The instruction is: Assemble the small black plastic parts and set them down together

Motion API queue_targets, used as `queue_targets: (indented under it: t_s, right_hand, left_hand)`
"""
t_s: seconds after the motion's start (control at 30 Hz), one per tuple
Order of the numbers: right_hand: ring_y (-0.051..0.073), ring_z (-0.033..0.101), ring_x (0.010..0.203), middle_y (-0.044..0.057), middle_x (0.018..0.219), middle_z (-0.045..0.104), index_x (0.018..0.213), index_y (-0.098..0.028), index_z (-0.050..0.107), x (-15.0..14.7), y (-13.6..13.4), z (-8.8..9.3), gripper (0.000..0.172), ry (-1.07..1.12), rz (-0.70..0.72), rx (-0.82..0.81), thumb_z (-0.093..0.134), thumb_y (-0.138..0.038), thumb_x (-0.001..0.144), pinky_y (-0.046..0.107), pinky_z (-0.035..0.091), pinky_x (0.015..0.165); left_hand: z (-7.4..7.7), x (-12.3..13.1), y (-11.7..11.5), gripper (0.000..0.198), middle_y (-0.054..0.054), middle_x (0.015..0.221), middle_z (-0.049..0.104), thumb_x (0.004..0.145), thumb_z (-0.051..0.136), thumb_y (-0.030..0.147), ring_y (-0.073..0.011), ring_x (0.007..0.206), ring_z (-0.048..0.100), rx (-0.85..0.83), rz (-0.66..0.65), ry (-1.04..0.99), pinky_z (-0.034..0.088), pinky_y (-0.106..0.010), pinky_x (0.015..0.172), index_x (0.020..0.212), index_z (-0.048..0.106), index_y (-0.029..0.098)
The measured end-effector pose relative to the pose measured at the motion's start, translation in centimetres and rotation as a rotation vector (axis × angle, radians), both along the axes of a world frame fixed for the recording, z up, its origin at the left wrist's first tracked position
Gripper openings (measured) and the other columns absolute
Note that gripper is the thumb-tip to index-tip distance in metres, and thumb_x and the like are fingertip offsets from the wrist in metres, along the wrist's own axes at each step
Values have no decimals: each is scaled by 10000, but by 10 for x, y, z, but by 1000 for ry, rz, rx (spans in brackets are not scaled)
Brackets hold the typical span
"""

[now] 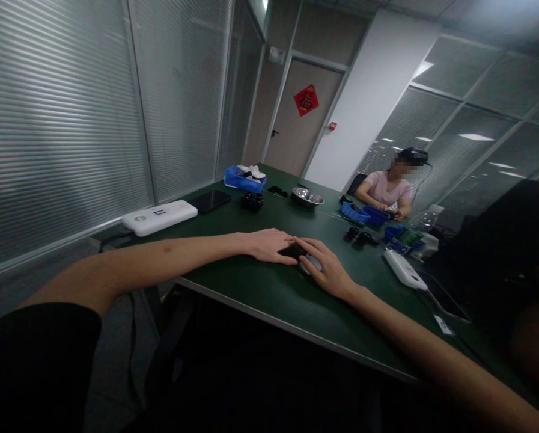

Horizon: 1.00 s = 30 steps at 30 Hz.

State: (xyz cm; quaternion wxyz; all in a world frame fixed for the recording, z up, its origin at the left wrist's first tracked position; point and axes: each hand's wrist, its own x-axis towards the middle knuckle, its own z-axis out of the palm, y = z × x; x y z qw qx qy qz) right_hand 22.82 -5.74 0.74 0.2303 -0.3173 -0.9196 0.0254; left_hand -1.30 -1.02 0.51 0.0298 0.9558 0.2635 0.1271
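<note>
My left hand and my right hand meet over a small dark object that lies on the green table. The fingers of both hands curl onto it from either side. A grey part of it shows under my right fingers. What the object is cannot be made out, as the hands cover most of it.
A white device and a black phone lie far left. A blue bin, a metal bowl and black parts sit further back. Another person works at blue trays. A white device lies at right.
</note>
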Motion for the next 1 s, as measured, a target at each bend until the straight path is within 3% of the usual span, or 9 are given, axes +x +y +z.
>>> queue_targets:
  t_s: [0.1, 0.23, 0.37, 0.47, 0.57, 0.8, 1.0]
  right_hand:
    - [276, 510, 1368, 76, 1508, 531, 1597, -323, 362, 0, 3, -2, 529, -7, -37, 29, 393, -384, 1072, 497, 420, 1176]
    - [262, 508, 1365, 76, 1510, 524, 1615, -317, 320, 2, 8, -6, 552, 14, -95, 47, 395, -388, 1072, 475, 414, 1177]
    - [263, 510, 1358, 92, 1509, 527, 1647, -290, 220, 5, 13, -10, 620, 22, -136, 14, 406, -403, 1067, 471, 413, 1169]
    - [284, 507, 1362, 122, 1511, 527, 1665, -251, 117, 8, 19, -15, 702, 6, -182, -16, 411, -454, 1061, 499, 405, 1162]
    - [322, 485, 1389, 169, 1531, 508, 1661, -213, 140, 11, 25, -19, 714, -61, -249, -65, 388, -508, 1059, 551, 390, 1144]
    - [362, 454, 1413, 208, 1539, 496, 1643, -160, 202, 10, 27, -19, 750, -146, -314, -113, 462, -454, 1004, 594, 360, 1130]
    - [353, 529, 1326, 169, 1486, 544, 1655, -165, 137, 14, 29, -18, 939, 92, -240, -113, 591, -303, 845, 574, 416, 1118]
  left_hand:
    - [0, 2, -2, 745, -173, 1244, 698, 958, 381, 726, -313, 1113, 663, 125, 107, -18, 465, -420, 988, 1296, 635, 113]
    - [2, 1, -4, 530, -118, 1036, 722, 989, 427, 594, -266, 931, 678, 242, 173, -88, 485, -386, 851, 1059, 689, 139]
    - [5, -1, -6, 377, -88, 939, 709, 1018, 429, 439, -224, 882, 651, 302, 81, -144, 472, -361, 841, 953, 677, 162]
    - [4, 0, -7, 332, -99, 961, 712, 1027, 413, 349, -215, 896, 642, 336, -141, -69, 473, -356, 846, 951, 685, 173]
    - [2, 3, -9, 300, -103, 1004, 718, 1019, 442, 338, -216, 915, 648, 309, -305, -25, 482, -358, 854, 986, 706, 200]
    - [5, 3, -11, 328, -114, 1187, 699, 1021, 446, 352, -240, 1048, 652, 228, -311, -10, 493, -377, 934, 1197, 687, 216]
    - [4, 3, -9, 414, -84, 1475, 582, 1030, 437, 376, -250, 1274, 595, 180, -332, -14, 461, -394, 1056, 1384, 607, 243]
